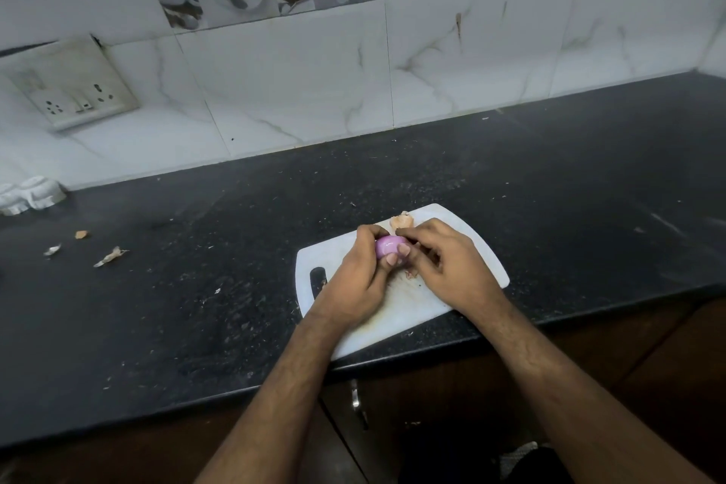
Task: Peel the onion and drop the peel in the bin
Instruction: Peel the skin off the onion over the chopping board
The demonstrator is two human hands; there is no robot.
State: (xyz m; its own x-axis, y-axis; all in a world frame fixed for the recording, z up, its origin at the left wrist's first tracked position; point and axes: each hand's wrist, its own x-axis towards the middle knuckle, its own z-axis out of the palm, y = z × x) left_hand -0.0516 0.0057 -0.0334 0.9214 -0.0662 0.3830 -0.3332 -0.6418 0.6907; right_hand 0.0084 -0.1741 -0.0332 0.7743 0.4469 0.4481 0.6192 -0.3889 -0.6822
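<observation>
Purple and glossy, the onion point(387, 246) sits between your two hands just above the white cutting board point(396, 310), near its far edge. Your left hand point(359, 279) grips it, with the fingers point(393, 259) curled round it and the thumb on top. Your right hand point(448, 267) pinches at its right side, where some skin seems to remain; what exactly the fingertips hold is hidden.

To do this step well, I think you should keep the left hand firm, because the bare surface looks smooth and slippery, and pull the thin skin along the curve, not straight out, so it comes away in one piece.

A dry, papery, pale brown peel point(401, 220) lies on the board just beyond the onion, and more scraps point(110, 256) lie on the speckled black stone worktop point(569, 189) far left of the board. The board is flat plastic with rounded corners and a slot handle. No bin is visible.
</observation>
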